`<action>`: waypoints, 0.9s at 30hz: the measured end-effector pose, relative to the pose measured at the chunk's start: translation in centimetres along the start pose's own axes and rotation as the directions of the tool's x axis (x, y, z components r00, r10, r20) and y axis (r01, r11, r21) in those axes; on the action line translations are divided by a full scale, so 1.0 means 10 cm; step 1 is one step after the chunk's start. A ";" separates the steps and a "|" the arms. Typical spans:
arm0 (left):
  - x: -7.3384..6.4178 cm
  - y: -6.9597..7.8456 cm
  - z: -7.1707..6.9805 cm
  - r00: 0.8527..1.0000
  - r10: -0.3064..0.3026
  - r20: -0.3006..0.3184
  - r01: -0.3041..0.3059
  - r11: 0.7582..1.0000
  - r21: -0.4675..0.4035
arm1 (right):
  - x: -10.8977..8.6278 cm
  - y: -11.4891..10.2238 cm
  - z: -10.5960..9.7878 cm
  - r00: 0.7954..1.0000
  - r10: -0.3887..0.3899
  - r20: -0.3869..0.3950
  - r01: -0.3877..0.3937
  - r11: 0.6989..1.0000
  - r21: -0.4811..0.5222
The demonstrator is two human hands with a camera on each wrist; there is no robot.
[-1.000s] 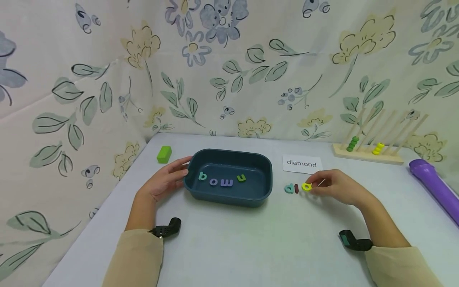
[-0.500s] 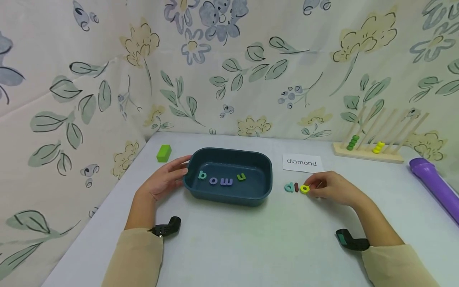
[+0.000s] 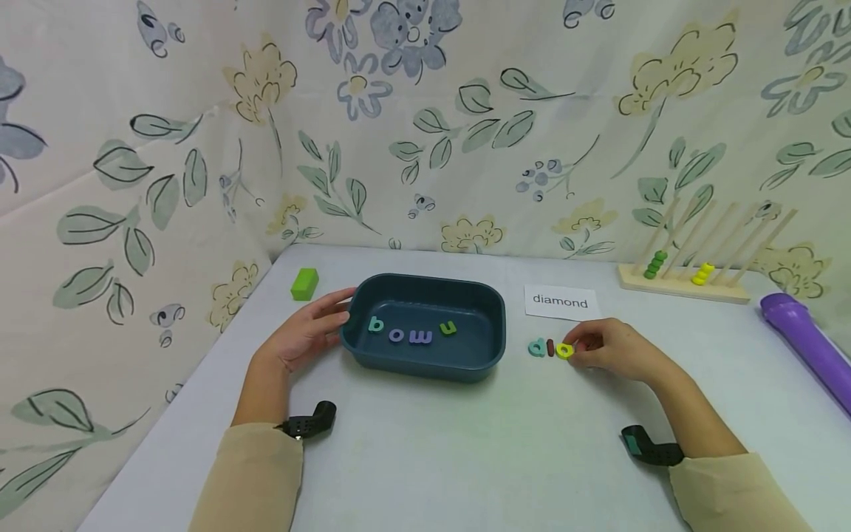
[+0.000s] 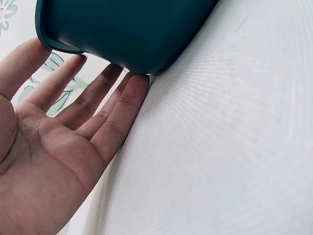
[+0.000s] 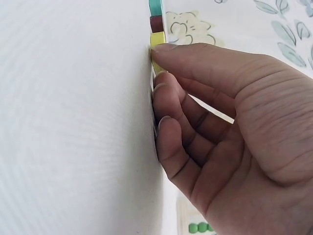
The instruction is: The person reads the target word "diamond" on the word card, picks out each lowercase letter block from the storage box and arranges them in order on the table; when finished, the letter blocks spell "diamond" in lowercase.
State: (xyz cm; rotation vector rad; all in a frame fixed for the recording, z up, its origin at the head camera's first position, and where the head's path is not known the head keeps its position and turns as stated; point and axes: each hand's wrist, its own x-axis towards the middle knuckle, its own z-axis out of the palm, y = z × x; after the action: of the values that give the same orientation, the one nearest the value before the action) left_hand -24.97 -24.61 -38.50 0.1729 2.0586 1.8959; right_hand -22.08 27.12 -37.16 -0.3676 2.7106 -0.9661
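My right hand point(image 3: 618, 351) pinches a yellow letter "a" point(image 3: 564, 351) low over the table, thumb on its near edge. Left of it, in a row, lie a teal letter "d" point(image 3: 536, 347) and a thin dark red letter point(image 3: 550, 348). In the right wrist view the yellow letter point(image 5: 158, 39) lines up right behind the dark red one. My left hand point(image 3: 302, 332) touches the left side of a dark blue tray point(image 3: 425, 364) with extended fingers. In the tray are a teal "b" point(image 3: 376, 324), purple "o" point(image 3: 396, 336), purple "m" point(image 3: 421, 338) and green "u"-like letter point(image 3: 448, 328).
A white card point(image 3: 561, 303) printed "diamond" lies behind the row of letters. A green block point(image 3: 305, 284) sits at the back left. At the back right stands a wooden peg rack point(image 3: 683, 284) with green and yellow beads, and a purple cylindrical object point(image 3: 801, 347) lies nearby.
My right hand has brought the yellow letter slightly left and down, right beside the dark red one. The left hand and tray have stayed in place.
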 end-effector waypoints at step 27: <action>0.00 0.01 -0.01 1.000 0.000 0.001 0.000 1.000 -0.017 | 0.03 0.01 -0.13 0.994 -0.016 0.105 0.014 1.000 0.015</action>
State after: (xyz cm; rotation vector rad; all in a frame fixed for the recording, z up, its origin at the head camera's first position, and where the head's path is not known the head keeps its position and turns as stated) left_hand -24.99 -24.65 -38.36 0.1702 2.0416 1.9123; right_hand -22.75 27.86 -36.29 -0.4243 2.6081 -0.9424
